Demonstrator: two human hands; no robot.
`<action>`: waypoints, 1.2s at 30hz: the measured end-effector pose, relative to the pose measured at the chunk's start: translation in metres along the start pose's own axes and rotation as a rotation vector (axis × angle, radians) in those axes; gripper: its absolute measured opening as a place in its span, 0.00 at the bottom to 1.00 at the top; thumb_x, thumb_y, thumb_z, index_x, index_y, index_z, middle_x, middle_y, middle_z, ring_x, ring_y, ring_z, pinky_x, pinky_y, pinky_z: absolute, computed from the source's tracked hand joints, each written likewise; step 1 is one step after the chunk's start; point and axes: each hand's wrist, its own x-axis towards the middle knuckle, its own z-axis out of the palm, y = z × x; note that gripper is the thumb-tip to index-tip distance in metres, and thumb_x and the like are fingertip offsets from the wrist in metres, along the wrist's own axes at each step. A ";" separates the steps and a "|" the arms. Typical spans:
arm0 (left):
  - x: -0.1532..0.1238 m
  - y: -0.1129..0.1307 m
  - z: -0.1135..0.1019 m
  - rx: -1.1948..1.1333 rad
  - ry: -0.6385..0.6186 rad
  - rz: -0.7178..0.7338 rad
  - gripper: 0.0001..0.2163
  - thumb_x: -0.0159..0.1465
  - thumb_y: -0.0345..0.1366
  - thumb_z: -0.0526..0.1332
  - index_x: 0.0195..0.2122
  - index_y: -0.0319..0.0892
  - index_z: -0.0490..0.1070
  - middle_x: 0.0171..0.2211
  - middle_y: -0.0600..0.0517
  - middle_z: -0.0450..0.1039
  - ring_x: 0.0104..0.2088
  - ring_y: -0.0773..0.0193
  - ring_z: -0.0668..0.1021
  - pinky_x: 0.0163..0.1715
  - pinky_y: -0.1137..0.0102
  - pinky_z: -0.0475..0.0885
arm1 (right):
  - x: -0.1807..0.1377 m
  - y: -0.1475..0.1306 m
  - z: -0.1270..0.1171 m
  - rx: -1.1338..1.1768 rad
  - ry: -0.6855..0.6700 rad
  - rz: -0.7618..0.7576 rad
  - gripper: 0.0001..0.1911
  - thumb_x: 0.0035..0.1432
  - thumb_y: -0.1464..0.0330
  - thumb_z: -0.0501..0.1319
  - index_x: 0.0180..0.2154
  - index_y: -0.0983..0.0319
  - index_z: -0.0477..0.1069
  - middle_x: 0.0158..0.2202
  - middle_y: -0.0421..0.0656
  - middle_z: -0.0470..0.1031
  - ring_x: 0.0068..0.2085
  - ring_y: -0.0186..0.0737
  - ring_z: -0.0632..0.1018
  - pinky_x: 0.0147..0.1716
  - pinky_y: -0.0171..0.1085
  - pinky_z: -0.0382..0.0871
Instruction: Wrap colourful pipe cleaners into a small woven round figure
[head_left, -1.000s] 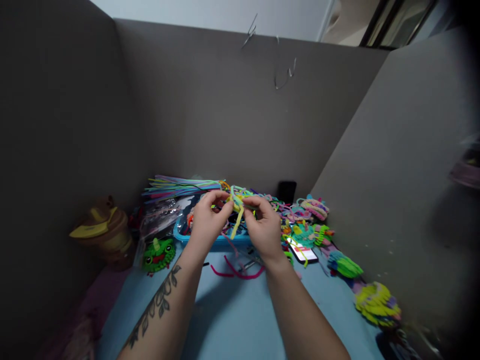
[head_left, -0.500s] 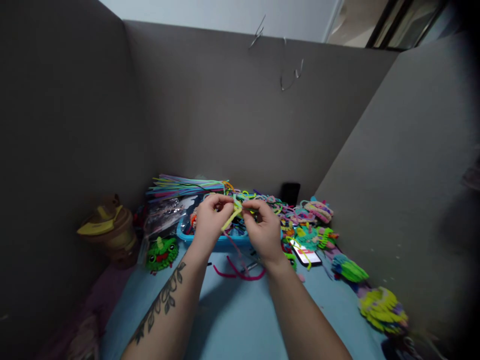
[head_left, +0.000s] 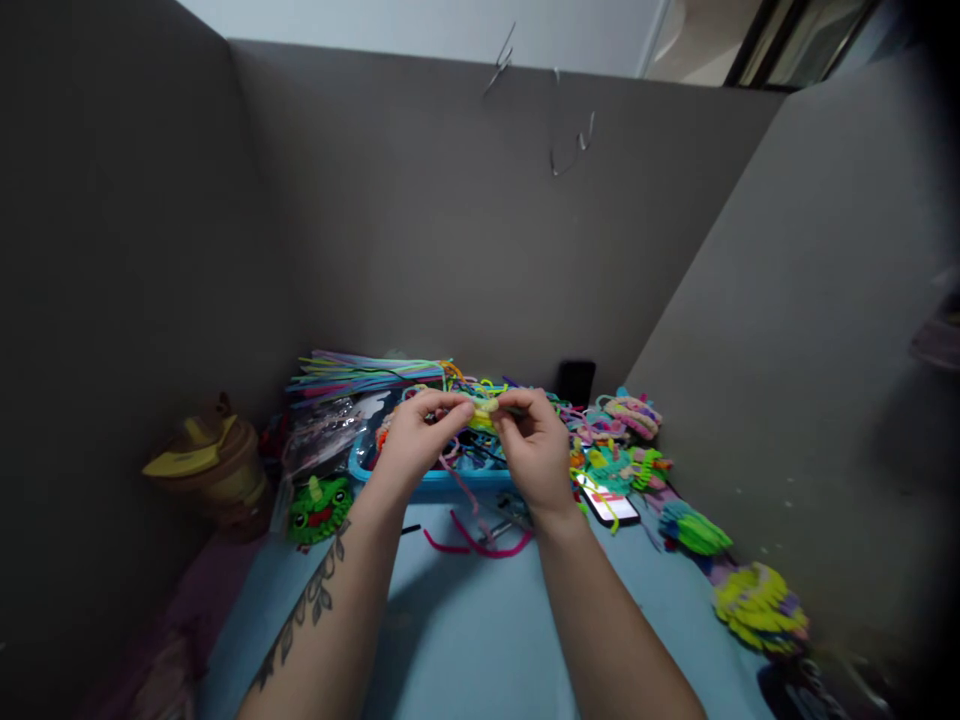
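My left hand (head_left: 412,440) and my right hand (head_left: 536,450) meet above a blue tray (head_left: 435,485), fingers pinched together. Between the fingertips sits a small yellow-green pipe cleaner piece (head_left: 486,408), wound into a tight bundle. Both hands grip it, thumbs and forefingers closed on its ends. A pink pipe cleaner (head_left: 480,545) lies on the light blue table (head_left: 465,640) just below my wrists.
A bundle of coloured pipe cleaners (head_left: 367,370) lies behind the tray. A green frog figure (head_left: 321,505) and a brown-yellow cup (head_left: 206,470) stand left. A phone (head_left: 607,500) and several fuzzy craft pieces (head_left: 757,605) lie right. Grey partition walls enclose the desk.
The loose yellow-green strand that hung down between my hands has been wound up into a short bundle. My hands have stayed together over the tray.
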 end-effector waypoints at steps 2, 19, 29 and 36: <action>0.000 -0.003 0.001 -0.052 -0.026 -0.048 0.12 0.55 0.43 0.65 0.32 0.39 0.78 0.30 0.50 0.74 0.31 0.64 0.73 0.32 0.70 0.65 | 0.001 0.000 0.000 -0.011 0.000 -0.022 0.07 0.56 0.75 0.59 0.35 0.58 0.71 0.33 0.39 0.74 0.35 0.36 0.75 0.35 0.35 0.68; -0.003 0.000 0.002 -0.333 -0.203 -0.211 0.15 0.51 0.44 0.68 0.25 0.39 0.67 0.21 0.57 0.63 0.21 0.72 0.63 0.23 0.74 0.58 | 0.012 0.001 -0.017 -0.038 -0.127 -0.048 0.06 0.59 0.72 0.58 0.37 0.58 0.72 0.38 0.42 0.72 0.42 0.39 0.74 0.41 0.37 0.69; -0.002 0.004 0.005 -0.119 0.036 -0.010 0.07 0.54 0.37 0.65 0.31 0.39 0.71 0.26 0.54 0.68 0.26 0.68 0.70 0.28 0.73 0.65 | 0.016 -0.003 -0.016 -0.106 -0.282 -0.086 0.02 0.56 0.69 0.63 0.31 0.59 0.73 0.38 0.44 0.76 0.43 0.41 0.76 0.46 0.43 0.69; -0.014 0.024 0.010 0.176 0.018 0.420 0.02 0.57 0.32 0.64 0.31 0.44 0.78 0.36 0.49 0.72 0.39 0.62 0.74 0.40 0.68 0.69 | 0.015 -0.001 -0.015 -0.131 -0.222 -0.107 0.03 0.53 0.72 0.63 0.29 0.59 0.74 0.33 0.43 0.76 0.40 0.42 0.75 0.44 0.42 0.69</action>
